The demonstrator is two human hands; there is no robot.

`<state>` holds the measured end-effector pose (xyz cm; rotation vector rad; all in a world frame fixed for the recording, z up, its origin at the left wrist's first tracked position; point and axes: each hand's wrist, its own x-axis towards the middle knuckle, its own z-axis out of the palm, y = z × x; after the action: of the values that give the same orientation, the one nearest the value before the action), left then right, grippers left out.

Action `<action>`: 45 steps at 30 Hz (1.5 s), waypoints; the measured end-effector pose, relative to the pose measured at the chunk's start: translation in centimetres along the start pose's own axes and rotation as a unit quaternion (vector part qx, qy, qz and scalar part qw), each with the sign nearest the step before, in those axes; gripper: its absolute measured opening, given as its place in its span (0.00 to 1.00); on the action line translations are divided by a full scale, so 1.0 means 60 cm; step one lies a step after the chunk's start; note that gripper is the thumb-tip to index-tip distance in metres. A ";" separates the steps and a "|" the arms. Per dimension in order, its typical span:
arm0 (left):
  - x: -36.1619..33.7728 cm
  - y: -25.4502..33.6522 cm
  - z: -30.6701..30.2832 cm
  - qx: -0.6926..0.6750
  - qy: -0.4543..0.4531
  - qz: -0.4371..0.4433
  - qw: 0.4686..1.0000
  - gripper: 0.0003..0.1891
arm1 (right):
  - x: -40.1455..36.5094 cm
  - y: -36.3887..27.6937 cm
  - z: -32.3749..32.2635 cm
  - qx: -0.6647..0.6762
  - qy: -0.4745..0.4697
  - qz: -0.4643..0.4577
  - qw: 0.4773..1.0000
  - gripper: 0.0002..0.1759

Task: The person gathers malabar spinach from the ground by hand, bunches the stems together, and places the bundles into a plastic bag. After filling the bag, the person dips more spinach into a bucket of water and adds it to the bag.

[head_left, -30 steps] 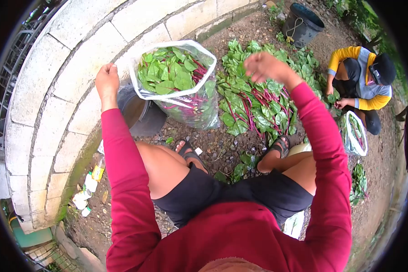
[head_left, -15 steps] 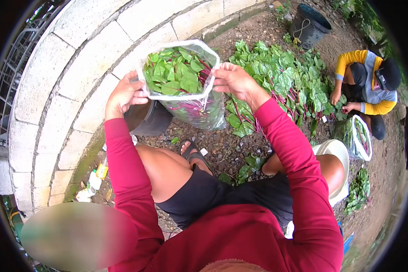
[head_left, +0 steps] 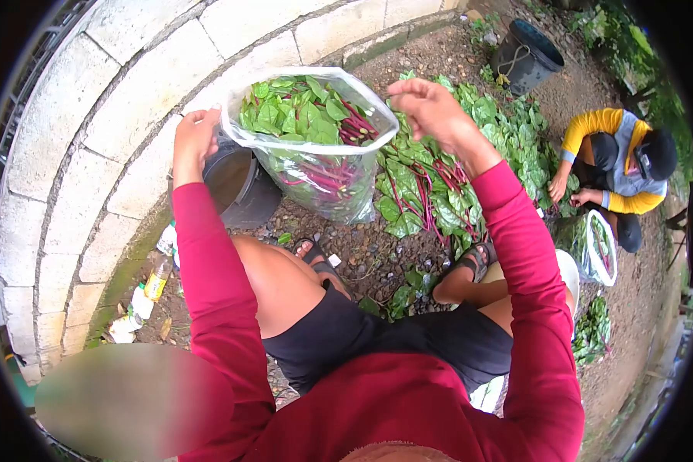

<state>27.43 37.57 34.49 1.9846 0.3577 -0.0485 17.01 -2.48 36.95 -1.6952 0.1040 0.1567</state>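
A person in a maroon top held both hands at chest-high reach over a clear plastic bag (head_left: 312,173) of green leaves (head_left: 289,112) and purple-red stems (head_left: 356,125), which stood on the ground near its edge along the block wall (head_left: 142,88). The left hand (head_left: 195,142) was at the bag's left rim, thumb and fingers drawn close; whether they pinched the plastic could not be told. The right hand (head_left: 437,117) hung just off the right rim, fingers curled and parted, gripping nothing visible.

The white rim stood wide open, its near side dipping toward the wearer. Good handling here appeared to call for matching pinches on opposite sides, taken on the thicker-looking band rather than the thin film below, with an even, gentle pull. A one-sided tug looked likely to tip the load toward the dark bucket (head_left: 260,202) just beside it or strain the plastic. Stems leaning toward the right rim seemed best kept inside, clear of the fingers.

A leafy heap (head_left: 439,181) lay on the ground right of the bag. Toward the ground's far right, a co-worker (head_left: 637,165) bent over greens, near a smaller bag (head_left: 599,242).
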 end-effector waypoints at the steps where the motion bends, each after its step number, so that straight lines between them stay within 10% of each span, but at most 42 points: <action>1: 0.017 -0.010 0.008 -0.002 0.039 0.013 0.999 0.24 | 0.020 -0.005 -0.008 -0.015 0.012 -0.003 1.000 0.17; 10: 0.182 -0.072 0.041 -0.213 -0.085 -0.038 0.973 0.17 | 0.296 0.028 0.035 -0.231 -0.012 0.030 0.973 0.32; 17: 0.087 0.009 0.039 -0.116 -0.257 0.000 0.959 0.09 | 0.335 -0.022 0.099 -0.216 -0.090 0.052 0.971 0.14; 25: 0.065 0.071 0.039 0.201 0.162 0.226 0.939 0.06 | 0.323 -0.051 0.090 -0.554 0.078 -0.288 0.777 0.13; 28: 0.065 0.060 0.051 0.221 0.226 0.304 0.899 0.06 | 0.308 -0.034 0.077 -0.501 0.131 -0.312 0.797 0.12; 38: 0.035 0.043 0.055 0.032 -0.038 0.042 0.998 0.45 | 0.297 -0.058 0.071 -0.337 0.005 -0.115 0.934 0.14; 45: 0.042 0.045 0.026 0.237 0.075 0.178 0.952 0.47 | 0.276 -0.051 0.054 -0.357 0.057 -0.194 0.912 0.31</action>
<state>30.75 35.71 35.69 2.5114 0.0784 0.2709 33.71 1.50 36.80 -2.4163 -0.2352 -0.2358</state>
